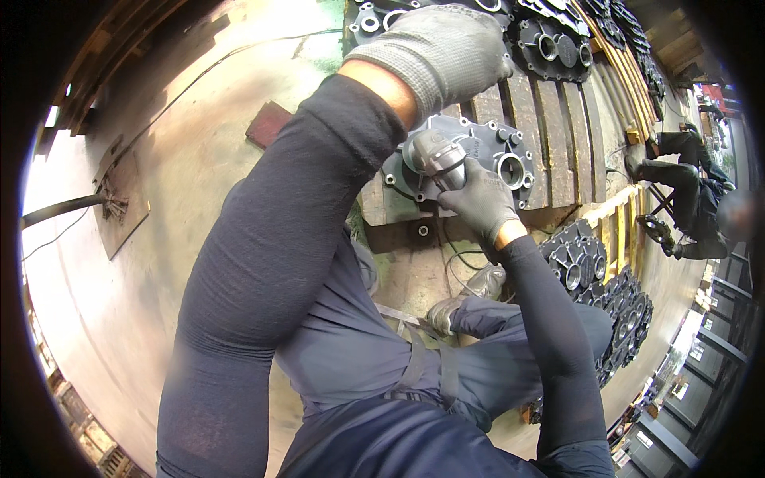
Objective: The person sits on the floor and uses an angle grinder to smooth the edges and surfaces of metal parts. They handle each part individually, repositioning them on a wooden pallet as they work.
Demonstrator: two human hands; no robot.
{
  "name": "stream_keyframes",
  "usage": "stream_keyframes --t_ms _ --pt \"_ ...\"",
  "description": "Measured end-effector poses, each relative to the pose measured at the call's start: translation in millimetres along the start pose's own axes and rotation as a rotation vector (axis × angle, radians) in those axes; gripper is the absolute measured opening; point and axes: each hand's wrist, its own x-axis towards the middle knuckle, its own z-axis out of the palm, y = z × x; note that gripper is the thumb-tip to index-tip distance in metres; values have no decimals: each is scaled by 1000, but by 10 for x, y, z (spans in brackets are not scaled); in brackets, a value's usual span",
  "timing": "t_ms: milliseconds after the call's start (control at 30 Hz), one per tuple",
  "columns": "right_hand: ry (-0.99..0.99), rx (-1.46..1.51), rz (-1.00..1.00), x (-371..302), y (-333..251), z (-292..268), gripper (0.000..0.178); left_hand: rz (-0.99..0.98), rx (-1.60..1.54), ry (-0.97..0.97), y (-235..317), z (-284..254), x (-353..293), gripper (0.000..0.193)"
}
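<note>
My right hand (486, 199), in a grey glove, wraps round a silver, rounded hand-held power tool (438, 153). The tool sits over a dark grey metal cover casting (478, 139) with round bores and bolt holes, which lies on a wooden pallet (550, 135). What the tool's working end touches is hidden. Higher up and closer to the camera, my left hand (442, 52) is raised in a knitted grey glove. Its fingers curl over and away from view, so anything inside them is hidden. My left forearm covers part of the casting's left side.
More castings (554, 40) lie at the pallet's far end, and stacked castings (606, 295) stand to my right. A reddish block (269, 125) is on the floor at left. A dark cable (462, 259) loops near my shoe. Another person (689, 171) sits at far right.
</note>
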Motion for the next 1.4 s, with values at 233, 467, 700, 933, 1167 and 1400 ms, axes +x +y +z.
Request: stream_keyframes --t_ms 233,467,700,933,1167,1400 --pt "-59 -70 -67 -69 51 54 61 -22 -28 -34 11 -76 -22 46" --pt "-95 -137 -65 -552 430 138 58 -10 1 9 -29 23 -3 45" --pt "31 116 70 -975 598 88 64 -135 204 -94 54 178 52 45" --pt "247 591 223 -1296 1293 271 54 -146 90 -281 160 237 154 44" --pt "494 836 380 -1613 2010 518 40 -75 70 -210 483 373 268 46" --pt "444 719 436 -1736 2080 702 50 -7 131 -156 524 507 389 50"
